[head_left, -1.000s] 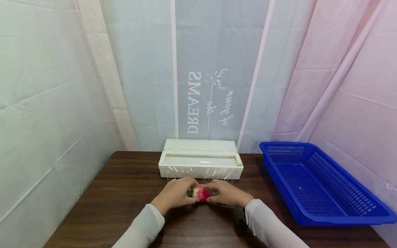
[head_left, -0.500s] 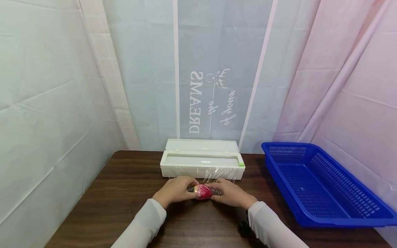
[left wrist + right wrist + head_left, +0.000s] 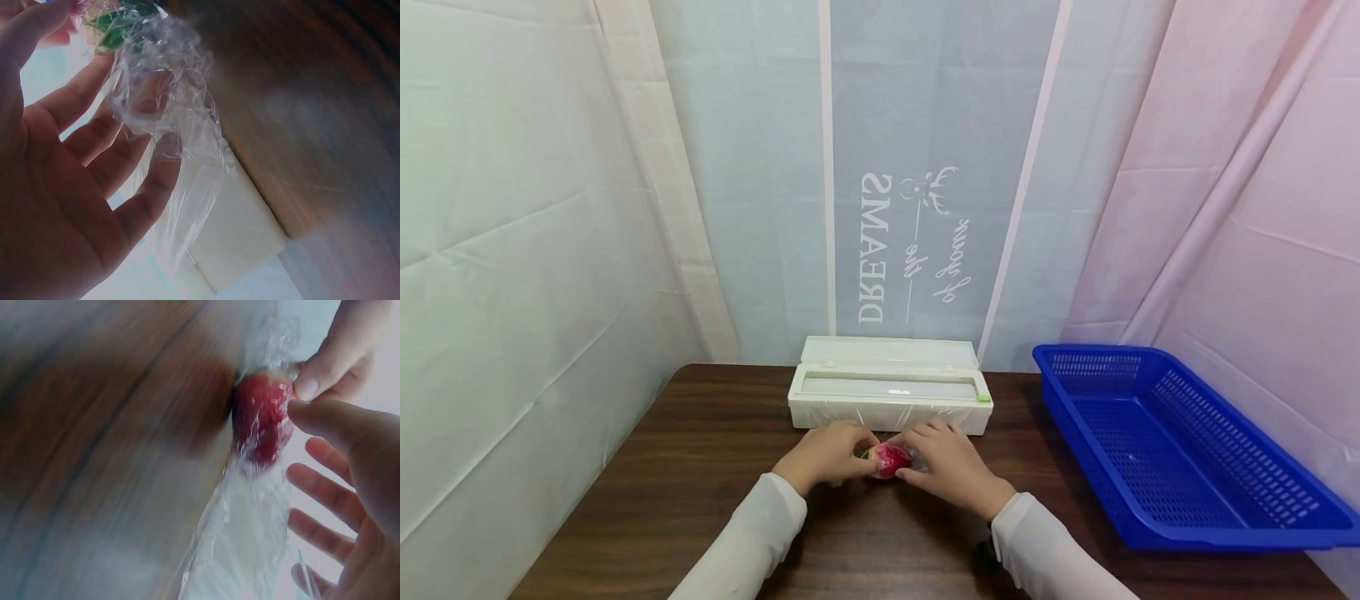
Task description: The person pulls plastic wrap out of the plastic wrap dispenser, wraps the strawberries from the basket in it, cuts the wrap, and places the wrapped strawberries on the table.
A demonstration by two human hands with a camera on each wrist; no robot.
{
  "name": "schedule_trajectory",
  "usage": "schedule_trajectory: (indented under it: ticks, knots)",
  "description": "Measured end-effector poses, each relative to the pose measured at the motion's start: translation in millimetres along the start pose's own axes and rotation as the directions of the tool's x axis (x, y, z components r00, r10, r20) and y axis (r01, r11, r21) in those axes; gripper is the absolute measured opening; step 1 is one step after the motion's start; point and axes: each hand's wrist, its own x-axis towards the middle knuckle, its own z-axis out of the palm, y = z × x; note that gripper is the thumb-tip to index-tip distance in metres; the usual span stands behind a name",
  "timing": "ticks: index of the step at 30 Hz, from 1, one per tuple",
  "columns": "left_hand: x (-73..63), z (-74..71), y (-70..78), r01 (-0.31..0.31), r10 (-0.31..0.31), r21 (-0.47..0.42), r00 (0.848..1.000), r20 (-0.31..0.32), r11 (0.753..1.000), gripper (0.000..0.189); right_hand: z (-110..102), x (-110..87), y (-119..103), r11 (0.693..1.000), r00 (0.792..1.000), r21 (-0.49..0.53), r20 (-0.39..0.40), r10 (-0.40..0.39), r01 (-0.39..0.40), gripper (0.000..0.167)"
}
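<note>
A red strawberry [image 3: 891, 460] with green leaves [image 3: 115, 28] is wrapped in clear cling film [image 3: 165, 56], just above or on the table between both hands. My left hand [image 3: 831, 452] holds its leafy end, fingers curved against the crumpled film. From the other side, my right hand [image 3: 951, 465] holds the strawberry's pointed end between thumb and index finger; its other fingers spread behind the film [image 3: 244, 519]. A sheet of film runs from the strawberry to the white cling film dispenser [image 3: 887, 414], whose lid [image 3: 887, 351] stands raised.
A blue perforated plastic basket [image 3: 1187, 533] stands on the right of the dark wooden table [image 3: 700, 467]. Behind the table hangs a printed cloth [image 3: 917, 125]. The dispenser carries a green slider [image 3: 982, 398] at its right end. A dark object [image 3: 987, 557] lies under the right wrist.
The strawberry has turned between my hands, and its green leaves are less visible from above. My right hand has shifted its grip, closing back round the strawberry from the twisted film.
</note>
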Motion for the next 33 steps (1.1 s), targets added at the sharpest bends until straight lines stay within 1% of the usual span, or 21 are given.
schedule_trajectory:
  ticks: [2,5,12,15,17,19,22,25,27,29,31,33]
  knots:
    - [0.8,0.1,-0.8,-0.007,0.007,0.009,1.0,-0.003,1.0,0.02,0.9,1.7,-3.8,1.0,1.0,0.004,0.008,-0.016,0.016,0.039]
    - [1.7,-0.5,-2.2,-0.015,0.015,-0.009,1.0,-0.001,1.0,0.019,4.6,4.5,-7.0,1.0,0.999,0.024,0.026,-0.02,0.019,0.04]
    - [1.9,0.0,-6.5,-0.006,0.009,-0.112,1.0,0.026,0.994,0.023,15.0,8.6,-3.5,0.998,0.999,0.059,0.038,0.006,-0.008,0.039]
    - [3.0,-0.3,-9.3,-0.027,0.033,-0.151,0.999,0.035,0.988,0.023,16.1,9.6,-1.6,0.994,0.998,0.104,0.059,0.023,-0.029,0.038]
    - [3.4,-1.2,-12.2,-0.052,0.063,-0.191,0.997,0.053,0.98,0.022,16.1,11.0,-0.9,0.992,0.997,0.124,0.072,0.032,-0.04,0.036]
    - [2.2,-4.1,-16.5,-0.058,0.08,-0.234,0.993,0.084,0.97,0.024,15.2,13.0,-1.3,0.99,0.995,0.134,0.087,0.039,-0.051,0.035]
    - [-2.8,-9.6,-25.3,-0.021,0.061,-0.274,0.989,0.137,0.962,0.03,14.4,16.1,-1.9,0.988,0.993,0.144,0.11,0.043,-0.059,0.033]
    - [-9.5,-13.7,-34.4,0.039,0.011,-0.295,0.986,0.167,0.955,0.037,13.5,17.6,-2.0,0.985,0.99,0.16,0.135,0.051,-0.072,0.033]
    - [-13.3,-15.4,-39.5,0.059,-0.007,-0.313,0.986,0.164,0.948,0.04,13.1,17.8,-1.4,0.984,0.988,0.159,0.144,0.055,-0.078,0.033]
    - [-16.7,-17.6,-43.6,0.053,-0.006,-0.327,0.99,0.142,0.944,0.04,12.7,17.8,-1.0,0.984,0.988,0.159,0.142,0.054,-0.077,0.033]
    - [-20.0,-20.6,-46.9,0.026,0.009,-0.334,0.995,0.103,0.942,0.039,12.2,17.7,-0.6,0.985,0.99,0.16,0.135,0.047,-0.069,0.033]
    - [-23.6,-23.5,-50.2,0.003,0.013,-0.332,0.999,0.045,0.943,0.036,11.9,17.4,-0.3,0.985,0.991,0.162,0.13,0.041,-0.062,0.033]
